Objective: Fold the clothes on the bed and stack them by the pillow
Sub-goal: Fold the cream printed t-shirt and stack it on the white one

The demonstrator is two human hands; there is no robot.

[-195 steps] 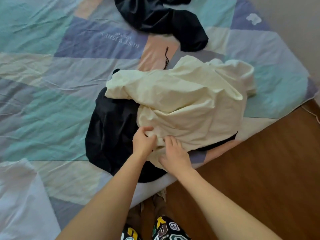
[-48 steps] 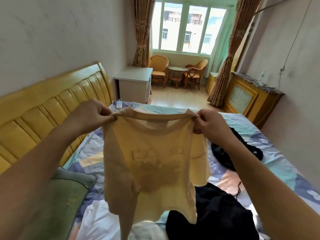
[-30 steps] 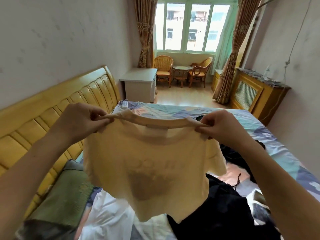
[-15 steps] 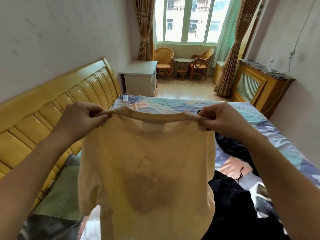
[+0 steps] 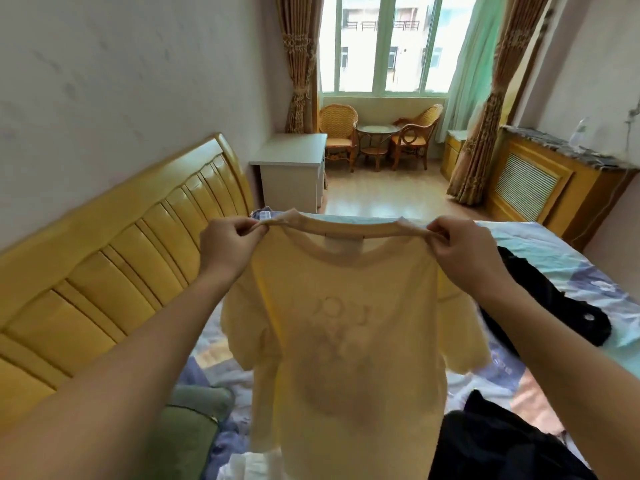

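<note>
The left hand [image 5: 228, 247] and right hand [image 5: 460, 251] each pinch a shoulder of the cream T-shirt [image 5: 346, 341], fingers clamped on its neckline, holding it hanging above the bed [image 5: 554, 258]. Black clothes [image 5: 540, 306] lie near the bed's right edge; a green pillow [image 5: 187, 431] lies by the headboard [image 5: 104, 271].

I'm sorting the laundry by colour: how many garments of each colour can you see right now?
Cream: 1, the cream T-shirt held up by both hands.
Black: 2, black garment on the bed, black garment nearer.
Total: 3.
</note>
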